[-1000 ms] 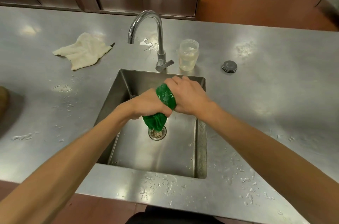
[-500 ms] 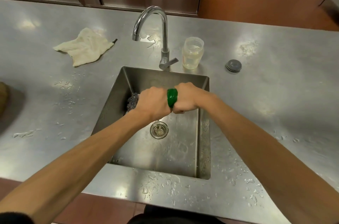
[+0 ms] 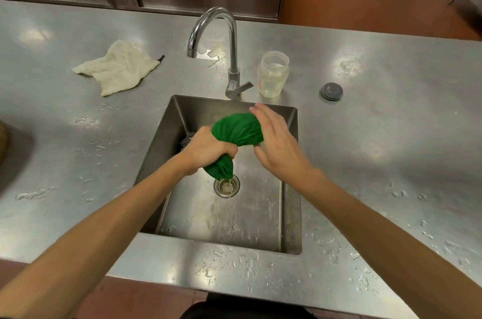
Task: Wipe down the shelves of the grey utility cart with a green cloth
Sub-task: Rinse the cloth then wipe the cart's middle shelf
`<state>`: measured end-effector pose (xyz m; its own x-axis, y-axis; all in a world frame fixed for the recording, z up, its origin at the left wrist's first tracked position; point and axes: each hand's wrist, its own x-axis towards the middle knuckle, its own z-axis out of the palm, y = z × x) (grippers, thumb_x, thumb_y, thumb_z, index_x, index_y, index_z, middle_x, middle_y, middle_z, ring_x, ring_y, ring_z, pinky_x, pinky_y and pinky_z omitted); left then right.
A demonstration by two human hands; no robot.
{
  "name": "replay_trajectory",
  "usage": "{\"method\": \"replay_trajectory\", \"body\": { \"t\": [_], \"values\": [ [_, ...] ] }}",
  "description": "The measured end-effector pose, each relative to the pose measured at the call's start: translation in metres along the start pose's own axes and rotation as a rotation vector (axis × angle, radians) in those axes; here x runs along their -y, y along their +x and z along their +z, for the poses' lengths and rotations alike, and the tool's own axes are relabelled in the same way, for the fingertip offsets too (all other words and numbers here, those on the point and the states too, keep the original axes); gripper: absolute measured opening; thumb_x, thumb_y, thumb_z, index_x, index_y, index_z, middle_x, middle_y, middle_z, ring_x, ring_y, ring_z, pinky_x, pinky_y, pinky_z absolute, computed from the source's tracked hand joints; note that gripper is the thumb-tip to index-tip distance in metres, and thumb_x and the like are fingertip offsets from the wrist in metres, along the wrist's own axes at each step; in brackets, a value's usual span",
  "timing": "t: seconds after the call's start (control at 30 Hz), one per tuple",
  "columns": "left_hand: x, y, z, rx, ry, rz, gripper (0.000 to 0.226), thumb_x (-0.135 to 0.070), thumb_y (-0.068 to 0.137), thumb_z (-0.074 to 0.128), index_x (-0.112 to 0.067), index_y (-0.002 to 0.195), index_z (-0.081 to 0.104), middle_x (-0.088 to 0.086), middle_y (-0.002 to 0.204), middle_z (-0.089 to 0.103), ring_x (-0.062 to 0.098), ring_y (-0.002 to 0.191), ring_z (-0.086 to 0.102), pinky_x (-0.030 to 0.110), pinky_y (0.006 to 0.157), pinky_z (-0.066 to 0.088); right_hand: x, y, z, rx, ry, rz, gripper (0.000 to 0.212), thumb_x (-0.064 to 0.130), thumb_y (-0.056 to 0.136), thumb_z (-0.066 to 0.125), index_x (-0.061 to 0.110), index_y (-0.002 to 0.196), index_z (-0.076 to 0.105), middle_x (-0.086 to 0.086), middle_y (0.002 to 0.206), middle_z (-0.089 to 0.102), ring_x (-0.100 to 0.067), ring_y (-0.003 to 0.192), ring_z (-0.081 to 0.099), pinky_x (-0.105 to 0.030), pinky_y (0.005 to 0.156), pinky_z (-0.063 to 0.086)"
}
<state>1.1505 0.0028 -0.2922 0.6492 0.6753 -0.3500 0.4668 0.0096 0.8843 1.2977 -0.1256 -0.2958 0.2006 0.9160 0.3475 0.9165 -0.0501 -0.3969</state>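
Over sink (image 3: 221,222), above drain (image 3: 226,186): cloth (image 3: 238,128), green, bunched. Left hand (image 3: 208,147) fingers (image 3: 229,150) curled tight round its middle. Right hand (image 3: 276,143) at cloth's 3 o'clock, fingers (image 3: 263,115) straight, gripping nothing. Tap (image 3: 229,39) at sink's 12 o'clock.

The green cloth (image 3: 238,129) is bunched and twisted into a thick, dark-wet rope, held in the air over the sink (image 3: 289,214). My left hand (image 3: 208,147) grips it round the middle. Its lower end hangs in a tight point just above the drain (image 3: 226,187). Its upper end bulges out in folds against the flat palm of my right hand (image 3: 276,143).
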Motion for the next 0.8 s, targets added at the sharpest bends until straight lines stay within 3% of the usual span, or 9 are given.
{"method": "replay_trajectory", "body": {
  "t": [0.1,0.2,0.23,0.3,0.4,0.53,0.67,0.8],
  "values": [
    [-0.003,-0.006,0.000,0.215,-0.189,-0.050,0.024,-0.005,0.057,0.073,-0.009,0.079,0.063,0.008,0.072,0.057,0.021,0.066,0.056,0.032,0.060,0.047,0.004,-0.001,-0.002,-0.049,-0.140,-0.136,0.085,-0.017,0.077,0.059,0.003,0.151,0.022,-0.022,0.159,0.017,-0.037,0.146,0.021,-0.048,0.112,0.036],
    [-0.007,-0.014,0.009,0.428,-0.202,-0.020,0.025,-0.002,0.063,0.070,-0.013,0.084,0.061,0.007,0.075,0.060,0.020,0.066,0.059,0.030,0.058,0.050,0.011,0.006,-0.007,-0.010,-0.119,-0.189,0.101,-0.017,0.071,0.064,0.014,0.152,0.012,-0.019,0.161,0.001,-0.040,0.136,0.034,-0.038,0.081,0.054],
    [-0.007,-0.017,0.011,0.473,-0.204,-0.016,0.026,-0.001,0.065,0.069,-0.013,0.086,0.060,0.006,0.074,0.061,0.018,0.066,0.060,0.030,0.057,0.051,0.013,0.009,-0.010,0.006,-0.136,-0.200,0.103,-0.014,0.071,0.067,0.017,0.152,0.013,-0.016,0.160,0.002,-0.039,0.124,0.042,-0.034,0.070,0.052],
    [-0.009,-0.019,0.013,0.500,-0.206,-0.030,0.027,-0.001,0.065,0.069,-0.012,0.089,0.060,0.005,0.074,0.062,0.017,0.065,0.062,0.030,0.057,0.052,0.015,0.016,-0.013,0.063,-0.225,-0.196,0.101,-0.007,0.072,0.071,0.019,0.153,0.018,-0.015,0.159,0.013,-0.033,0.104,0.047,-0.032,0.060,0.045],
    [-0.018,-0.016,0.011,0.420,-0.024,-0.006,0.026,-0.007,0.060,0.072,-0.011,0.081,0.059,0.003,0.070,0.060,0.015,0.064,0.059,0.030,0.059,0.048,0.013,0.024,-0.016,0.200,-0.293,-0.102,0.086,0.010,0.076,0.073,0.016,0.150,0.030,-0.013,0.138,0.043,-0.032,0.103,0.049,-0.040,0.066,0.050],
    [-0.031,-0.005,0.012,0.259,0.427,0.113,0.030,-0.017,0.055,0.076,-0.016,0.059,0.046,-0.008,0.052,0.050,0.013,0.050,0.046,0.027,0.049,0.037,0.013,0.029,-0.012,0.296,-0.355,0.013,0.053,0.022,0.076,0.070,0.010,0.123,0.048,-0.013,0.112,0.052,-0.034,0.092,0.056,-0.035,0.062,0.037],
    [-0.022,-0.001,0.021,-0.062,0.945,0.223,0.039,-0.031,0.067,0.076,-0.015,0.090,0.048,0.000,0.075,0.060,0.023,0.068,0.062,0.033,0.063,0.053,0.017,0.038,-0.004,0.394,-0.364,0.153,0.032,0.020,0.074,0.070,0.012,0.099,0.052,-0.004,0.082,0.048,-0.028,0.078,0.058,-0.032,0.060,0.039],
    [-0.010,0.009,0.029,-0.255,1.064,0.395,0.034,-0.025,0.077,0.063,-0.014,0.101,0.042,0.004,0.074,0.058,0.032,0.071,0.064,0.033,0.059,0.046,0.012,0.049,0.004,0.435,-0.295,0.283,0.020,0.023,0.070,0.068,0.018,0.071,0.049,0.001,0.064,0.047,-0.020,0.061,0.053,-0.026,0.050,0.036]
  ]
}}
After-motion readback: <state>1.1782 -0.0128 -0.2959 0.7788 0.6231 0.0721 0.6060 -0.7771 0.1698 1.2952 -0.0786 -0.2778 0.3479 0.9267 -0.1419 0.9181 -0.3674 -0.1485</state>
